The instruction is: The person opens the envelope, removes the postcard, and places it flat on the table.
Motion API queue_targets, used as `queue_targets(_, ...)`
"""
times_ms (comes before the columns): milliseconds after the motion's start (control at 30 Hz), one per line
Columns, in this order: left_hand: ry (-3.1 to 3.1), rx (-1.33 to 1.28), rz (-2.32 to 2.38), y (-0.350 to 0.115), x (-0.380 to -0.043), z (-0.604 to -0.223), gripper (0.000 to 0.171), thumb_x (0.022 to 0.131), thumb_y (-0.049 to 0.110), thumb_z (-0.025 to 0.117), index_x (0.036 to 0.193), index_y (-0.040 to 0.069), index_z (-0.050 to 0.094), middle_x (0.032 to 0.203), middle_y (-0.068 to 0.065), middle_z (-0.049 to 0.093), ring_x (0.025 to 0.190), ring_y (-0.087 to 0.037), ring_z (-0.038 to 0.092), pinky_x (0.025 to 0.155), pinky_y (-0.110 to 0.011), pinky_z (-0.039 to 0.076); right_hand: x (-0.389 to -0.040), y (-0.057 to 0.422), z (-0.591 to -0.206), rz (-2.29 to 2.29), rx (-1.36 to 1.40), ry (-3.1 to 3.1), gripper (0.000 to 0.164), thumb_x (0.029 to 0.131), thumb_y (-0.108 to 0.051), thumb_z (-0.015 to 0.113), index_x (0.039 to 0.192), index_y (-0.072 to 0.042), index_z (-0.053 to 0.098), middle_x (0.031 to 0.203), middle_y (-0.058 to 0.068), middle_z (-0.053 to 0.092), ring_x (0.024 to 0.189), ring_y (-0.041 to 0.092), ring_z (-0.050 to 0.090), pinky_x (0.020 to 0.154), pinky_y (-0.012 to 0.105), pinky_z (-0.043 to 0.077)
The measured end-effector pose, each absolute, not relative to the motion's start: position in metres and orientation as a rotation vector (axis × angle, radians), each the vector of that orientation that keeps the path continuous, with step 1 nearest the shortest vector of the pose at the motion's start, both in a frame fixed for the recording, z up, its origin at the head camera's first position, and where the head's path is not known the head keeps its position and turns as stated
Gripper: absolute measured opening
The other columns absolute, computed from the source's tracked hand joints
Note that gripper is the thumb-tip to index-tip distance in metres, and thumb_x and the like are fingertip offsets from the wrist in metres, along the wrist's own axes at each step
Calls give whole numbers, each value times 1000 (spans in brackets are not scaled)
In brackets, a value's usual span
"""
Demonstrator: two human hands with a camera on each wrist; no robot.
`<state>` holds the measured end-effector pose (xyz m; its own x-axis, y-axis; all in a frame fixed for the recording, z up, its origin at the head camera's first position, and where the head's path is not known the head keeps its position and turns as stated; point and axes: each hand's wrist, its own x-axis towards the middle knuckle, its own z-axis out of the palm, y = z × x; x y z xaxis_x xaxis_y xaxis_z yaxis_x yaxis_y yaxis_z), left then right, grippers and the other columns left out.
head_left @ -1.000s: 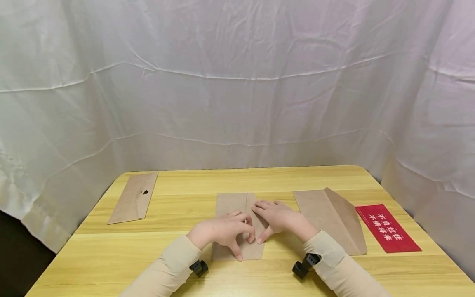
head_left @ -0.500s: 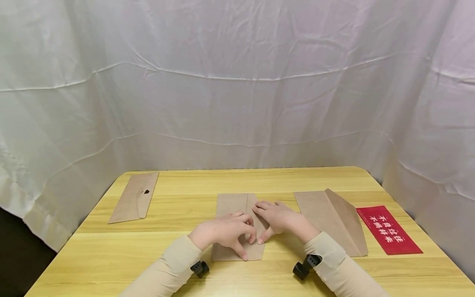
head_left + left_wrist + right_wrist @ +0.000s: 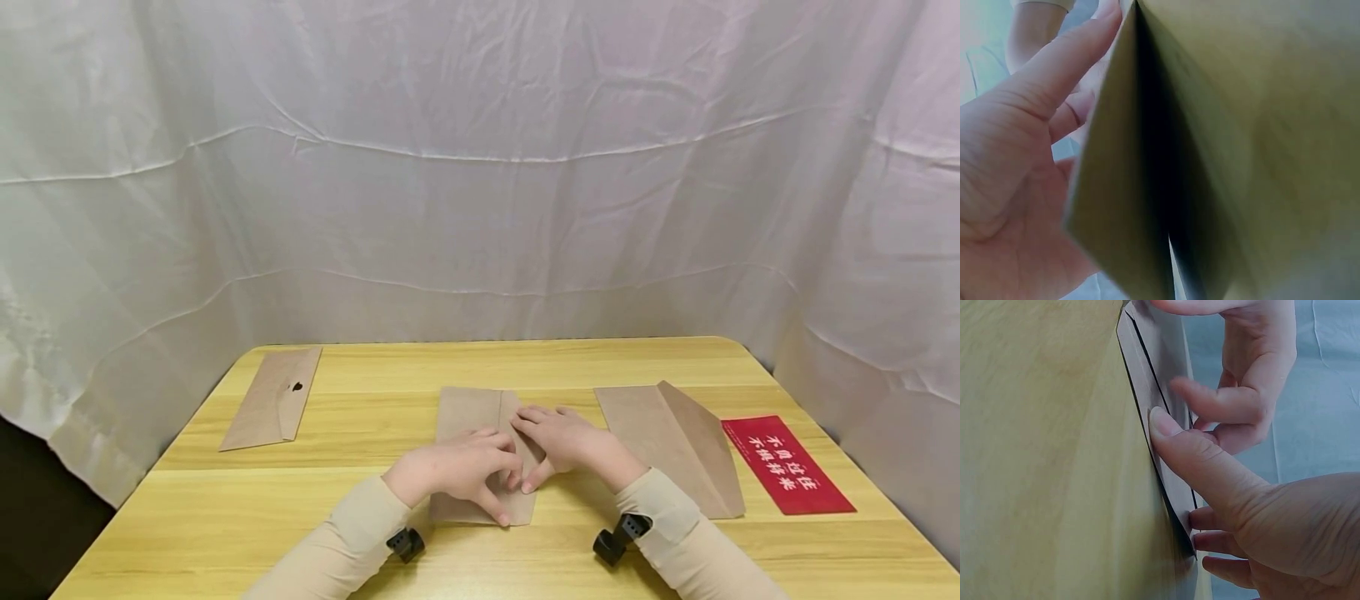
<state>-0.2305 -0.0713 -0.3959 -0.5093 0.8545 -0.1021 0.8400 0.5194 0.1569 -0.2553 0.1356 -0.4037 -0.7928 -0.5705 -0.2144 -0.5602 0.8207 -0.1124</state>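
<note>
A brown paper envelope (image 3: 467, 412) lies in front of me, its flap on the right side. My left hand (image 3: 461, 468) grips it from above with bent fingers at the flap and the thumb near its front end. In the left wrist view a dark gap shows beside the envelope's panel (image 3: 1107, 200). My right hand (image 3: 564, 442) lies with spread, straight fingers on the flap's right side. Its thumb (image 3: 1179, 434) presses the envelope's edge in the right wrist view, just under a bent left finger (image 3: 1216, 403).
A second brown envelope (image 3: 637, 412) with its flap raised lies right of the hands. Beyond it is a red card (image 3: 787, 464) with white characters. Another closed envelope (image 3: 270, 400) with a black mark lies far left. Pale curtains (image 3: 480, 217) surround the wooden table (image 3: 375, 367).
My left thumb has slid a little to the right along the envelope's front end, and the envelope's left side has shifted or lifted slightly. My right hand has barely moved.
</note>
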Motion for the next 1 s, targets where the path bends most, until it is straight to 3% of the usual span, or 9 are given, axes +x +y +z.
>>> queue_targets(1000,2568,1491,93,-70,-228,-398,32,73,59,74,84,33,60,111,14,50,102,-6,43,86,-24,42,-256,135,-404,-35,-918,2778,107,69,-66,74,149,-5,37,157,12,35,145,28,33,113,59,31)
